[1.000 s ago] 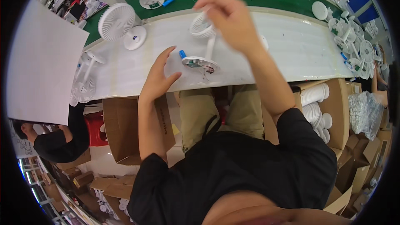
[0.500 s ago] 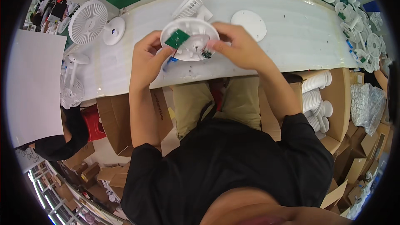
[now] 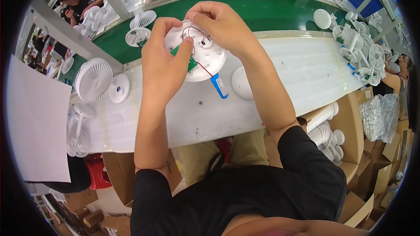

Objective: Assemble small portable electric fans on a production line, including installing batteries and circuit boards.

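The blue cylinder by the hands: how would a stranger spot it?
Start at the white worktable; find the round white base held by the left hand and right hand. The blue cylinder shows just below the base's lower edge. Unlike the other blue cylinders by the white fans at far right, it is beside the hands, a red wire running to it.

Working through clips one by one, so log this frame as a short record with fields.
Left hand: holds the opened fan base, thumb over its inner side
Right hand: at the base's far rim; what it pinches is unclear
Circuit board: green, partly behind left thumb
Battery: blue cylinder, by the base's near edge, red wire leading to it
Bench: white disc right of base; desk fan at left
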Demonstrator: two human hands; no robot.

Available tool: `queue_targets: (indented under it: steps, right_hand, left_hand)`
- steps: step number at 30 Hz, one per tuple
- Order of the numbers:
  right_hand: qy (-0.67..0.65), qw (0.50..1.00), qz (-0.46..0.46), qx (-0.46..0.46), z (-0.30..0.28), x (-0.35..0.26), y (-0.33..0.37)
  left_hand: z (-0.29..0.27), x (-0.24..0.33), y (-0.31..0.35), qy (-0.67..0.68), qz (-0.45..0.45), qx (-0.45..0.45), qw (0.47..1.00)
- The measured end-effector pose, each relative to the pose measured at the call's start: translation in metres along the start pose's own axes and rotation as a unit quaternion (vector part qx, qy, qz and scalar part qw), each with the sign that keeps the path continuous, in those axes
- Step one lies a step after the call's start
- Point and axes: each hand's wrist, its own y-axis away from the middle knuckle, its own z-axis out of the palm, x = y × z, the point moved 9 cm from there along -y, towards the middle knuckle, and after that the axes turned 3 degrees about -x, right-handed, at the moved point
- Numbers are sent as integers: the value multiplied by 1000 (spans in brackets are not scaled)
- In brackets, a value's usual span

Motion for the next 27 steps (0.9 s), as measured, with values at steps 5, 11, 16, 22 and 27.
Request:
queue_targets:
  steps: [5,11,16,22,27]
  right_hand:
    - [-2,999,-24,34,-22,2,-24]
    - [131,978,-142,78,-44,-7,-44]
    - [237,939,-221,116,-46,4,-56]
    - [231,946,-194,118,-45,20,-65]
    - [266,928,-222,141,-69,19,-63]
  left_hand:
    - [20,-28,-44,54,-76,-26,995]
    - [36,-71,-91,191,-33,38,980]
    - [53,-96,-113,283,-15,49,958]
    - [76,-115,-122,384,-15,19,923]
    - [94,-103,-137,403,8,-64,913]
